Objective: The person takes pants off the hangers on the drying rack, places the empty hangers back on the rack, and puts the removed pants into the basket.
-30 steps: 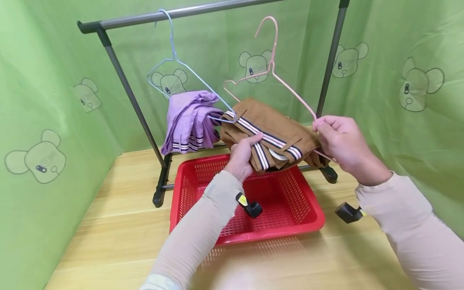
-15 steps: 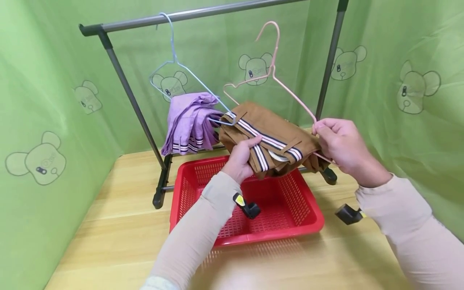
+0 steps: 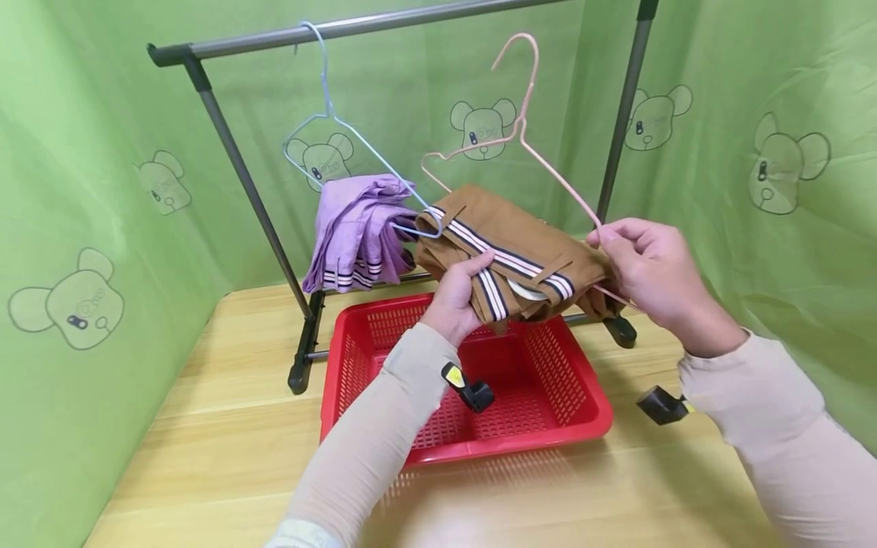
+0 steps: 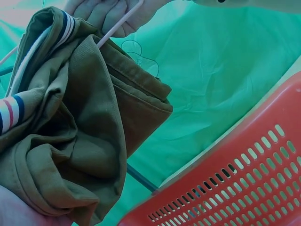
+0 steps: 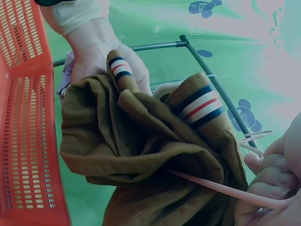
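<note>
Brown trousers [image 3: 510, 236] with belt loops and white-and-navy striped trim hang folded over the lower bar of a pink hanger [image 3: 558, 176]. My left hand [image 3: 454, 301] holds them from the near side, thumb on top of the striped waistband and the other fingers hidden beneath. My right hand [image 3: 651, 270] grips the hanger near its right corner, beside the end of the trousers. In the right wrist view the hanger's bar [image 5: 225, 189] runs into the cloth folds. The hanger's hook [image 3: 527, 57] is in the air, below and apart from the rack's rail.
A grey clothes rack [image 3: 384, 27] stands at the back. From its left part hangs a blue hanger [image 3: 373, 148] bearing a folded purple garment [image 3: 356, 228]; its right corner overlaps the brown trousers. Beneath is a red perforated basket [image 3: 507, 445] on the wooden surface [image 3: 226, 426]. Green cloth surrounds everything.
The pink hanger's hook has tilted slightly right, and my right hand has shifted a little right with it. My left hand dipped slightly with the trousers, then rose back.
</note>
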A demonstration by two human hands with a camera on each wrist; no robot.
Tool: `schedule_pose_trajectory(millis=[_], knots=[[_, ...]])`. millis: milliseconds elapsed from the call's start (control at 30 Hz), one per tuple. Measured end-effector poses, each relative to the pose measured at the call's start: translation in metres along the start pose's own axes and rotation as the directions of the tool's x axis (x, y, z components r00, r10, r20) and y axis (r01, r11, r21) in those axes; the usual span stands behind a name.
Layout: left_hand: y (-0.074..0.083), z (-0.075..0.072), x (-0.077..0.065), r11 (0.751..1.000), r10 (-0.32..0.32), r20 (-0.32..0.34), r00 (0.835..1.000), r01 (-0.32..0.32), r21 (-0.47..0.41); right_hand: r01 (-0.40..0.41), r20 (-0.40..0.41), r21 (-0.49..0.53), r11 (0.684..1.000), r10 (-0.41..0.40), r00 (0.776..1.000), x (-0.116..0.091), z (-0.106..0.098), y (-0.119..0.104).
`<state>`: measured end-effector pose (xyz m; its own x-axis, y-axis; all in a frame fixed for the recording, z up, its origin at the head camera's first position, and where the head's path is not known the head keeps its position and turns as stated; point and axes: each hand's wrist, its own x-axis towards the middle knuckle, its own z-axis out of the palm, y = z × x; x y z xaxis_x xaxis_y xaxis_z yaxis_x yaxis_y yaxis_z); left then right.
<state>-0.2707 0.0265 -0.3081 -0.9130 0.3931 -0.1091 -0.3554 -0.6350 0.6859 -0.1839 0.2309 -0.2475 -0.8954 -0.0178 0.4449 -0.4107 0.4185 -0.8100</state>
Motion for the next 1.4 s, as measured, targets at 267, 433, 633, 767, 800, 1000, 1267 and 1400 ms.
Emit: schedule_pose_trajectory(millis=[267, 433, 633, 767, 800, 1000, 1267, 1400], knots=[[0.002, -0.002, -0.001, 1.000, -0.001, -0.001, 1.000, 0.001, -0.012, 0.193, 0.041, -0.112, 0.975, -0.190, 0.981, -0.002, -0.002, 0.005], [0.005, -0.003, -0.002, 1.000, 0.014, 0.001, 1.000, -0.014, -0.011, 0.291, 0.112, -0.180, 0.940, -0.274, 0.955, -0.002, -0.004, 0.003], [0.008, -0.004, -0.002, 0.999, 0.029, 0.009, 1.000, -0.029, -0.017, 0.273, 0.158, -0.283, 0.919, -0.237, 0.959, -0.001, -0.004, -0.001], [0.007, -0.004, -0.001, 0.999, 0.031, 0.008, 0.999, -0.031, -0.018, 0.250, 0.158, -0.400, 0.882, -0.202, 0.967, -0.003, -0.003, -0.002], [0.007, -0.004, -0.001, 0.999, 0.031, 0.009, 0.999, -0.031, -0.018, 0.248, 0.158, -0.422, 0.872, -0.198, 0.967, -0.003, -0.003, -0.001], [0.004, -0.003, -0.001, 1.000, 0.025, 0.020, 0.999, -0.025, -0.003, 0.237, 0.156, -0.524, 0.818, -0.181, 0.971, -0.008, -0.003, -0.001], [0.004, -0.002, -0.001, 1.000, 0.027, 0.009, 1.000, -0.027, 0.001, 0.245, 0.136, -0.582, 0.776, -0.204, 0.969, -0.011, -0.001, 0.000], [0.004, -0.001, -0.002, 0.999, 0.035, -0.013, 0.999, -0.035, -0.002, 0.247, 0.127, -0.591, 0.768, -0.214, 0.969, -0.011, 0.002, 0.003]])
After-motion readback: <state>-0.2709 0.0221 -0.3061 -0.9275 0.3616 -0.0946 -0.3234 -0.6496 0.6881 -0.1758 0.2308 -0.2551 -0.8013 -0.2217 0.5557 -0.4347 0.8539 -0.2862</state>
